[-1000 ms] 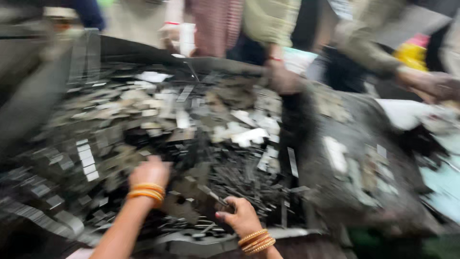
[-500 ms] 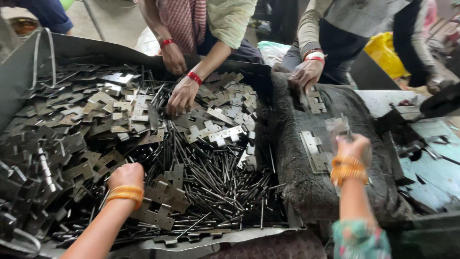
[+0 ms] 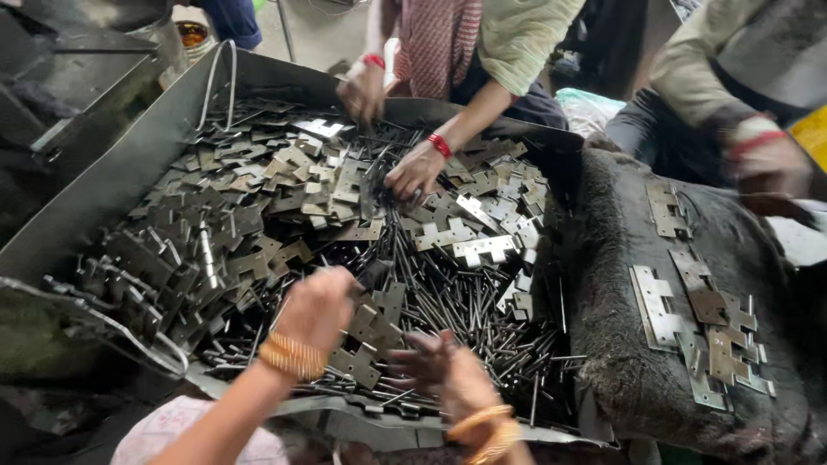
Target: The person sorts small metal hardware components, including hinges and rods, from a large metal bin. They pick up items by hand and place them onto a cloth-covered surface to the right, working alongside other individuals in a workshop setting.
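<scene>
Head view: both hands are working inside the metal tray [image 3: 129, 172], near its front edge. Left hand [image 3: 320, 303] is curling shut over flat hinge plates [image 3: 372, 325] heaped in the tray. Right hand [image 3: 438, 366] is blurring, fingers spread over the thin metal pins [image 3: 482, 319]; cannot tell whether it is gripping any. Across the tray, other people's hands [image 3: 415, 170] are digging in the plates. Right of the tray, more plates are lying on a dark mat [image 3: 620, 344].

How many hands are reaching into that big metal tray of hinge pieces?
4: the wearer's left hand and right hand at the near edge, and a co-worker's two hands, one mid-tray, one at the far rim.
</scene>
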